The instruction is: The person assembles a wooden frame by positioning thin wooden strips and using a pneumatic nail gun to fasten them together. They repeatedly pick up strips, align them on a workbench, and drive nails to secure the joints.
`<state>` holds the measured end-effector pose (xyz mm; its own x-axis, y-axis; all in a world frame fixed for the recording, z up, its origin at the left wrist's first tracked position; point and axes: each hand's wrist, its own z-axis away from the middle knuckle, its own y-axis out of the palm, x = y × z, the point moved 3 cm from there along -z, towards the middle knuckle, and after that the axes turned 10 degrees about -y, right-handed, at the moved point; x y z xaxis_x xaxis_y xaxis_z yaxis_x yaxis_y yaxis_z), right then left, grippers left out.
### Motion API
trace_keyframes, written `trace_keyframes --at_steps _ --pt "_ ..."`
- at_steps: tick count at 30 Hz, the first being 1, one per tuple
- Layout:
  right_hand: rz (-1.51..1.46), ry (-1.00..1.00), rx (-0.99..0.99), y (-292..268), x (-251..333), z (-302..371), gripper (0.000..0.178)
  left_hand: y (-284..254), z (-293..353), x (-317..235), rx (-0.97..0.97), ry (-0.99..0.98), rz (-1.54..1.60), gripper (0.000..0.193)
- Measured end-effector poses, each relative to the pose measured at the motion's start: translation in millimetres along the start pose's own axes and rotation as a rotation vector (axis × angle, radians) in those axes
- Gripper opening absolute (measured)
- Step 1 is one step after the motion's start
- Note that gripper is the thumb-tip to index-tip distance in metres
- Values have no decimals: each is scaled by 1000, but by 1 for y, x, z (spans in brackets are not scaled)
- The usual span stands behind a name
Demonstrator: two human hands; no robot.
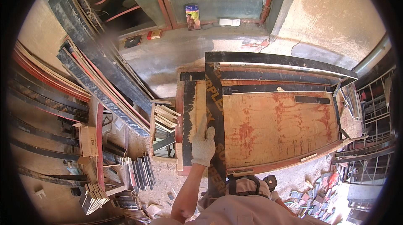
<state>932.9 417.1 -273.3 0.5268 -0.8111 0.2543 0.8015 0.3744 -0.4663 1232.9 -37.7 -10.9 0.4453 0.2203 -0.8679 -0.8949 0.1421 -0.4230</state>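
My left hand (203, 147), in a pale knitted work glove, is at the left edge of a long black plank (216, 137) with yellowish lettering. Its index finger stretches forward along the edge and the thumb stands apart, so the hand looks open. The plank runs from my waist across the plywood-topped workbench (256, 141) toward its far side. Low beside my body, only a small part of my right hand (275, 195) shows, its fingers hidden. A small black object (270, 181) sits just above it; I cannot tell whether it is held.
A black-faced strip frame (281, 60) spans the bench's far side. A short dark strip (312, 99) lies on the plywood. Long boards (105, 82) lean at the left, near a box of wood strips (166, 118). Offcuts (312, 200) are heaped on the floor at right.
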Motion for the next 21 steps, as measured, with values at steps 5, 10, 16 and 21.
trace_keyframes --at_steps 5,10,16,21 --pt "-64 34 -28 -19 37 23 60 5 -10 16 -131 225 2 53" --pt "-142 130 -30 -22 39 29 57 7 -11 15 -122 187 -28 53" --pt "-122 65 -16 -25 37 32 56 4 -11 12 -56 94 16 53" --pt "-438 -11 0 -56 51 64 23 2 -7 -3 79 -86 94 53"
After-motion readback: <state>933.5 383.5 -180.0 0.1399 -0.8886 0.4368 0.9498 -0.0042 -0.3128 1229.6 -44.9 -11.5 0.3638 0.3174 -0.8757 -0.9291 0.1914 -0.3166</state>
